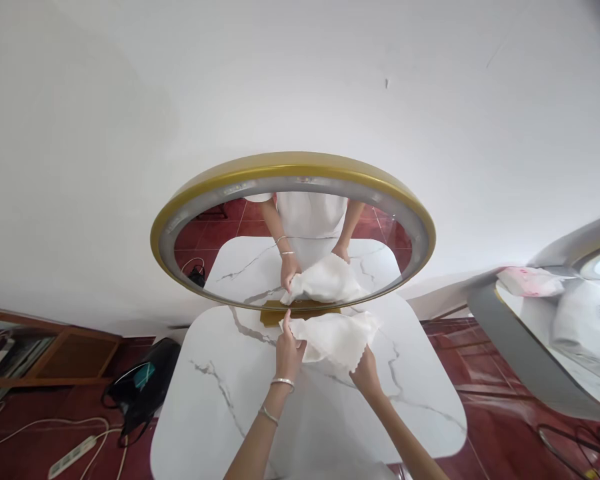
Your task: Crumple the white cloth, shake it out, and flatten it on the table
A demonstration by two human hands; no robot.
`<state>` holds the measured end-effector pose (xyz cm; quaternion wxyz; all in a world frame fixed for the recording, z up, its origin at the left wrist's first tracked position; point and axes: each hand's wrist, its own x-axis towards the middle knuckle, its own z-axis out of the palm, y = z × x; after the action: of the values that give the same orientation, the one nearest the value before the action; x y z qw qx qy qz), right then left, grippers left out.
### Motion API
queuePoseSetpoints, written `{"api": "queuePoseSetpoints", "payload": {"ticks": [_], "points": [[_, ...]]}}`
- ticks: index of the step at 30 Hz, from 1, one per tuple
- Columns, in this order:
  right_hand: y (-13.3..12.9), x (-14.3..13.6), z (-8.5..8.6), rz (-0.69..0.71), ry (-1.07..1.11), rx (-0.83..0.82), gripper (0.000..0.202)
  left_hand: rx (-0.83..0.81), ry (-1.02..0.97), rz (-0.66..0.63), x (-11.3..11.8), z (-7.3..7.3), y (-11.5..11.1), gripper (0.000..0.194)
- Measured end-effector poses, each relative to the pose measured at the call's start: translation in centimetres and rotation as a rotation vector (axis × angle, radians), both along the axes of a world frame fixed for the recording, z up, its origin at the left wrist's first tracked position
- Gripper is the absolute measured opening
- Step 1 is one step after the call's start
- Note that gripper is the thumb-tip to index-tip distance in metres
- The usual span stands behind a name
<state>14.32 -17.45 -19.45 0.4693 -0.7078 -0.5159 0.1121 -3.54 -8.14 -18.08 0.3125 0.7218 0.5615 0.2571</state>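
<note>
A white cloth with a scalloped edge is stretched between my two hands, just above a white marbled table. My left hand, with two bracelets at the wrist, pinches its left corner, index finger pointing up toward the mirror's lower rim. My right hand grips the cloth's lower right edge. Behind the cloth stands an oval-looking mirror with a gold frame on a gold base. The mirror glass reflects both hands, the cloth and a white top.
At the right, another table bears a pink-and-white packet, a white bag and part of another mirror. On the left are a black bag, a power strip with cables on the red floor, and a wooden shelf.
</note>
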Motion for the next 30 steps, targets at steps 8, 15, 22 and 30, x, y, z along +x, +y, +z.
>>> {"api": "queuePoseSetpoints", "payload": {"ticks": [8, 15, 22, 30], "points": [[-1.8, 0.8, 3.2, -0.2, -0.144, 0.148, 0.027, 0.339, 0.128, -0.109, 1.2, 4.2, -0.7, 0.011], [-2.3, 2.1, 8.6, -0.188, 0.023, 0.083, 0.026, 0.032, -0.075, -0.289, -0.7, 7.8, -1.7, 0.023], [-4.8, 3.9, 11.8, 0.072, -0.141, -0.009, 0.023, 0.083, -0.087, -0.457, -3.9, 9.8, -3.8, 0.012], [-7.1, 4.9, 10.9, 0.187, -0.108, -0.261, 0.028, 0.129, 0.036, -0.503, -4.6, 8.3, -6.5, 0.022]]}}
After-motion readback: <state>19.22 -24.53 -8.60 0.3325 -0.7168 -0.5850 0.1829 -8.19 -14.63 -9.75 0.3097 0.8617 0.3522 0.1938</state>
